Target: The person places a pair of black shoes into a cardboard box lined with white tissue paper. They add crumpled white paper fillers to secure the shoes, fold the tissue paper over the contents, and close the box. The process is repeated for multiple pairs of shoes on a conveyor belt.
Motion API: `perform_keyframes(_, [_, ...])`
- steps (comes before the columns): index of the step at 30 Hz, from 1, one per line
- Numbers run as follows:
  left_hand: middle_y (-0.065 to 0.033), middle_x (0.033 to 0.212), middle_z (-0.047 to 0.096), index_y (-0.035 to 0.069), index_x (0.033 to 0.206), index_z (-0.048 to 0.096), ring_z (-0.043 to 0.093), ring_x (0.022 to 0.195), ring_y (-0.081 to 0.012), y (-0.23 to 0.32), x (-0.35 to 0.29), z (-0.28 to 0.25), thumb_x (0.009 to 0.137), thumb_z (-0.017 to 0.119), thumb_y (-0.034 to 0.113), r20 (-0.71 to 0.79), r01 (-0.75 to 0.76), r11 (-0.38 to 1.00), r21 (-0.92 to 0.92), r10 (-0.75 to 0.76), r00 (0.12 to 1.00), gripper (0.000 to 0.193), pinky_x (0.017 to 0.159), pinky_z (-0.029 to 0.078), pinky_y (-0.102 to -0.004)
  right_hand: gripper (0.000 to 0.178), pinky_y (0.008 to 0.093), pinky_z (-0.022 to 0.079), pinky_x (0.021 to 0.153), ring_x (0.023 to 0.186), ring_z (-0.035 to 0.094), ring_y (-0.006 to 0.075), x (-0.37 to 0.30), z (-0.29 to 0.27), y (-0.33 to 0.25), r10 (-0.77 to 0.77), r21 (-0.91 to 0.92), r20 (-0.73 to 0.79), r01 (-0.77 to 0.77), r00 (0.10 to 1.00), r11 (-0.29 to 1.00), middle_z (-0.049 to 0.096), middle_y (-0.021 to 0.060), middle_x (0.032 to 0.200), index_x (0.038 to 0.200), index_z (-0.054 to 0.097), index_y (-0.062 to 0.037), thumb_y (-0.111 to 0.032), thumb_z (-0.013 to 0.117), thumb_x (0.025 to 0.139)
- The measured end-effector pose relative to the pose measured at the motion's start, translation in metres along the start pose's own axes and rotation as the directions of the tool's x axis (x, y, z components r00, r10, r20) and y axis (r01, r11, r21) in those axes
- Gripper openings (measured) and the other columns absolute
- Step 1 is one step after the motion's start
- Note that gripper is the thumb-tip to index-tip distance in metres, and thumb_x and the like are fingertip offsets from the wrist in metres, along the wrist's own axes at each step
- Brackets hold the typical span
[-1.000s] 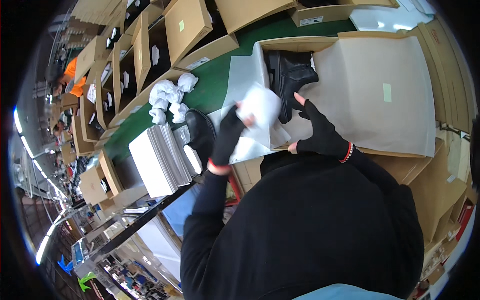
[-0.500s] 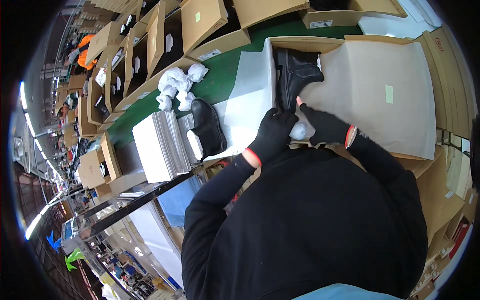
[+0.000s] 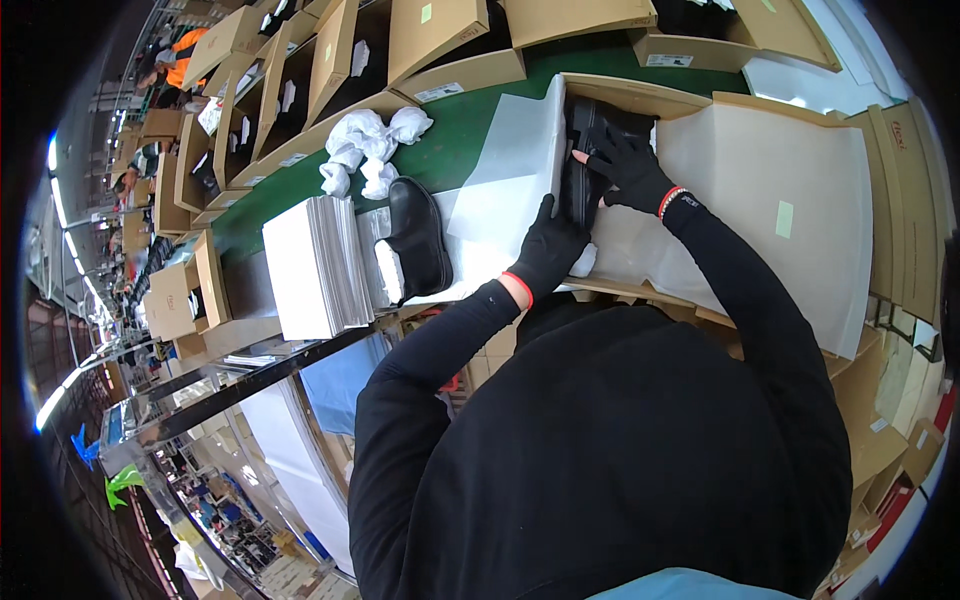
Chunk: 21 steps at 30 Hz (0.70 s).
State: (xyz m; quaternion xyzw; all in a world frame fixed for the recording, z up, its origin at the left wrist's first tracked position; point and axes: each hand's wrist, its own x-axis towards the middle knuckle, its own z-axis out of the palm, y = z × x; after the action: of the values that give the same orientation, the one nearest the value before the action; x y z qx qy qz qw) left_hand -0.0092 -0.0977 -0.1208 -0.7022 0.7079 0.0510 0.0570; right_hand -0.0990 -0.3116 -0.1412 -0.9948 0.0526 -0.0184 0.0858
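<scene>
A black ankle boot (image 3: 583, 192) lies on its side in an open cardboard shoe box (image 3: 690, 97), along the box's left wall. My right hand (image 3: 630, 172), in a black glove with bare fingertips showing, lies over the boot with fingers spread. My left hand (image 3: 552, 245), gloved too, is at the near left corner of the box against the boot's near end, its thumb raised apart from the fingers. Beside it a white paper wad (image 3: 583, 262) shows in the box. A second black boot (image 3: 415, 240) with white stuffing lies on the bench to the left.
Thin white wrapping paper (image 3: 740, 190) lines the box and covers its lid. A stack of white sheets (image 3: 312, 270) and crumpled white paper balls (image 3: 365, 145) are on the green bench (image 3: 460, 150). Several open shoe boxes (image 3: 445, 88) line the far side. Folded cardboard (image 3: 905, 210) stands right.
My right hand has moved up and left onto the boot, from the near part of the box. My left hand has shifted slightly down toward the box's near left corner. The view has turned slightly.
</scene>
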Motion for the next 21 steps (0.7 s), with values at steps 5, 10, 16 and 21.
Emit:
perform_keyframes(5, [-0.0092,0.109,0.058,0.013,0.110,0.060,0.053,0.112,-0.0292,-0.033,-0.034,-0.039,0.073,0.073,0.022,-0.432,0.070,0.887,-0.456,-0.289,0.854,0.040,0.103,0.032,-0.0491,0.090,0.0486,0.026,0.111,0.138,0.028,0.0390,-0.026,-0.013,-0.002,0.075,0.219,-0.098,-0.053,0.992,0.974,0.032,0.0163,0.148,0.148,0.030,-0.0163,-0.032,0.078,0.073])
perform_keyframes(10, [-0.0170,0.121,0.051,0.003,0.112,0.054,0.045,0.114,-0.0382,-0.080,-0.085,0.079,0.086,0.064,0.026,-0.418,0.597,0.752,-0.280,-0.655,0.629,0.036,0.091,0.038,-0.0478,0.077,0.0400,0.036,0.106,0.128,0.042,0.0344,-0.072,-0.033,-0.032,0.066,0.498,-0.100,-0.007,0.993,0.867,0.040,0.0186,0.142,0.144,0.037,-0.0127,-0.030,0.074,0.079])
perform_keyframes(16, [-0.0123,0.098,0.060,0.006,0.098,0.054,0.060,0.094,-0.0303,-0.091,-0.078,0.048,0.091,0.058,0.017,-0.217,0.464,0.568,-0.680,-0.761,0.612,0.014,0.078,0.046,-0.0422,0.065,0.0394,0.035,0.108,0.132,0.041,0.0307,-0.079,-0.089,-0.038,0.046,0.559,-0.049,-0.011,0.998,0.829,0.043,0.0159,0.142,0.139,0.045,-0.0102,-0.018,0.072,0.081])
perform_keyframes(21, [-0.0116,0.097,0.062,0.007,0.105,0.052,0.063,0.087,-0.0342,-0.034,-0.029,-0.079,0.087,0.061,0.010,-0.398,0.136,0.650,-0.747,-0.603,0.692,0.020,0.072,0.049,-0.0383,0.054,0.0374,0.042,0.098,0.116,0.054,0.0270,-0.022,-0.187,-0.056,0.128,0.675,-0.247,0.076,0.960,0.734,0.055,0.0103,0.129,0.133,0.051,-0.0089,-0.010,0.070,0.082])
